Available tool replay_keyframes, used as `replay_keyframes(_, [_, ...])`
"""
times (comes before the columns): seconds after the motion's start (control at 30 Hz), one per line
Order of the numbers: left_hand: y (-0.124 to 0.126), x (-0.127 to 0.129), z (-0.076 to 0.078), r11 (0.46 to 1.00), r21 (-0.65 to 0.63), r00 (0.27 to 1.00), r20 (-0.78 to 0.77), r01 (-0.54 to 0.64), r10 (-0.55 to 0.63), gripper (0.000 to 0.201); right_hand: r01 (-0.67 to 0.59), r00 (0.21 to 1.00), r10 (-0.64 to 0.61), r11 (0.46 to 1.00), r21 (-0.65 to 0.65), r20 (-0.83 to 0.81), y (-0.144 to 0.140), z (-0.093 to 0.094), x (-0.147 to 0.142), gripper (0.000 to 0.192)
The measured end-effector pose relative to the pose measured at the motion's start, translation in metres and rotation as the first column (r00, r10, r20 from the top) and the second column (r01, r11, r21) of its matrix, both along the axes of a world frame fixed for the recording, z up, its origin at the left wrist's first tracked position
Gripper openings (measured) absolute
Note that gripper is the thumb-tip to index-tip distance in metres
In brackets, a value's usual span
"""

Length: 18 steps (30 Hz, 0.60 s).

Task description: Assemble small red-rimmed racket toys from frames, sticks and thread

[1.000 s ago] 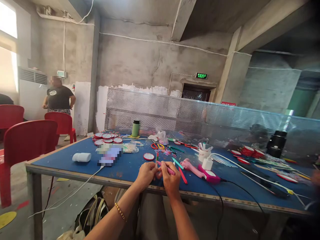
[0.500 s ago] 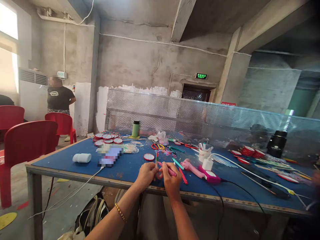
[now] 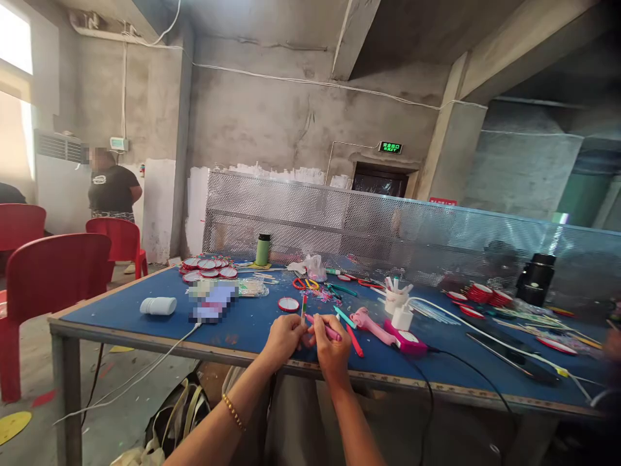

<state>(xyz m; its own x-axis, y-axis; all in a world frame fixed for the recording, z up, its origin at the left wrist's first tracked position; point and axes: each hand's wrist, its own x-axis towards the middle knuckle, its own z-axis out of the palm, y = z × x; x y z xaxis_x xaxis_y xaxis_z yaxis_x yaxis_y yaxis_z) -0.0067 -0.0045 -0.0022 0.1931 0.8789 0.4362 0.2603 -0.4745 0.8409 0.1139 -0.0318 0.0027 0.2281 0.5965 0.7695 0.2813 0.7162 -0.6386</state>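
My left hand [image 3: 283, 339] and my right hand [image 3: 332, 347] meet at the front edge of the blue table [image 3: 126, 310]. Both pinch a thin pink stick [image 3: 326, 329] that runs between them, its end poking out past my right fingers. A red stick [image 3: 354, 341] and a teal stick [image 3: 344, 317] lie just right of my right hand. A round red-rimmed disc [image 3: 288, 304] sits a little beyond my left hand.
A pink glue gun [image 3: 383, 330] with a black cord lies to the right. White cups [image 3: 395, 299], scissors [image 3: 305, 283], a green bottle [image 3: 262, 250], stacked red discs [image 3: 208, 268] and a white bottle [image 3: 158, 305] crowd the table. Red chairs [image 3: 53, 272] and a standing person [image 3: 112, 188] are at left.
My hands have stayed together on the pink stick with only small finger shifts. The person at left has stepped slightly further left.
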Motion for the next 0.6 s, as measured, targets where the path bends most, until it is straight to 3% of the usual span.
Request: replay_keyframes(0.6, [-0.0023, -0.0001, 0.0014, 0.999, -0.032, 1.0, -0.007, -0.028, 0.028, 0.041, -0.006, 1.0, 0.006, 1.0, -0.012, 0.017, 0.0002, -0.0006, -0.0006, 0.037])
